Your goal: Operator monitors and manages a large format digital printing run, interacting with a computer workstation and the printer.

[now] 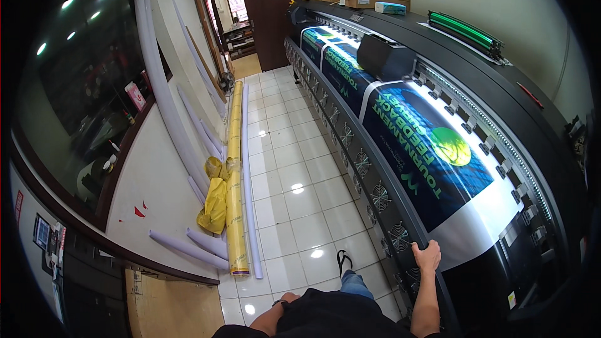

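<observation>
White tiled floor [294, 169], narrow print room.
Right hand [427, 255] curled over front rail of long printer [400, 106], stretching away toward far door [272, 12]; left hand grip cannot tell.

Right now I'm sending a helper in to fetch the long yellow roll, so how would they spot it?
Opposite the wide black printer, look along the white wall on the tiled floor. Among pale rolled tubes lies the long yellow roll, stretching away down the room. It alone is yellow and clear-wrapped, with a crumpled yellow bag beside it.
</observation>
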Demonstrator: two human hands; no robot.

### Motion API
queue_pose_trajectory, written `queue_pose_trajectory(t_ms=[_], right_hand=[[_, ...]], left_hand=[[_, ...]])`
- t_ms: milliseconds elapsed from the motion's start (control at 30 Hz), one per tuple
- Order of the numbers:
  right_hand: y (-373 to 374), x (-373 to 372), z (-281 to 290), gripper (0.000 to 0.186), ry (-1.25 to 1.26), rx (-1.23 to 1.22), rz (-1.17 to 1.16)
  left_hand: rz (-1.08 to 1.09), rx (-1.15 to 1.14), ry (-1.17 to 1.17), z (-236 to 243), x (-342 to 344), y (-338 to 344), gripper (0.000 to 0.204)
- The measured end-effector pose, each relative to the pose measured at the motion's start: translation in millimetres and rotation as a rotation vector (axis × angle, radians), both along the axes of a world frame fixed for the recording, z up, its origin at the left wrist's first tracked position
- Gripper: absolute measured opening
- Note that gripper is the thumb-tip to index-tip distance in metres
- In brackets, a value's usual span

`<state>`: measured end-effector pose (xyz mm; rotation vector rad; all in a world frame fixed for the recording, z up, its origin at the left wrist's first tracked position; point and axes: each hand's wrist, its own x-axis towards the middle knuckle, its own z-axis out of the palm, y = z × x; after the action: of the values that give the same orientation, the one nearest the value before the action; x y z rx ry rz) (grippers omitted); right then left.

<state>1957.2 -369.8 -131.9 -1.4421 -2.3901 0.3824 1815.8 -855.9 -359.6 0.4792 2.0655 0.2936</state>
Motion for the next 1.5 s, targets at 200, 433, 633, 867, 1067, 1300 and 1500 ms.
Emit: queue_pose_trajectory(t_ms=[200, 433, 633, 867, 1067, 1300, 1500], right_hand=[[1.8, 3.8, 2.3, 0.058, -0.054, -0.025, -0.039], [-3.3, -9.4, 19.8, 0.071, -0.07, -0.217, -0.018], [6.7, 0.9, 5.7, 0.07, -0.077, -0.175, -0.037], [10.2, 2.9, 4.9, 0.069, -0.11, -0.16, -0.042], [10.1, -4.2, 3.3, 0.068, -0.117, -0.203, -0.016], [9.3, 0.0, 7.2, 0.068, -0.102, -0.181, -0.028], [8.4, -1.6, 14.7, 0.065, -0.091, -0.204, -0.043]], left_hand=[[-0.062, -0.023, -0.003, 9.1, -0.5, 11.5, 0.044], [-0.325, 0.019, 0.128, -59.0, -5.3, -22.0, 0.051], [0.306, -0.015, -0.049, -18.7, -1.2, -1.9, 0.054], [0.282, -0.001, -0.011, -0.4, 0.4, 9.0, 0.054], [0.161, 0.052, -0.014, -72.4, -6.4, -16.1, 0.053], [0.035, 0.039, 0.016, -78.1, -9.9, -9.8, 0.053], [0.054, 0.044, 0.006, -88.9, -9.8, -11.2, 0.054]])
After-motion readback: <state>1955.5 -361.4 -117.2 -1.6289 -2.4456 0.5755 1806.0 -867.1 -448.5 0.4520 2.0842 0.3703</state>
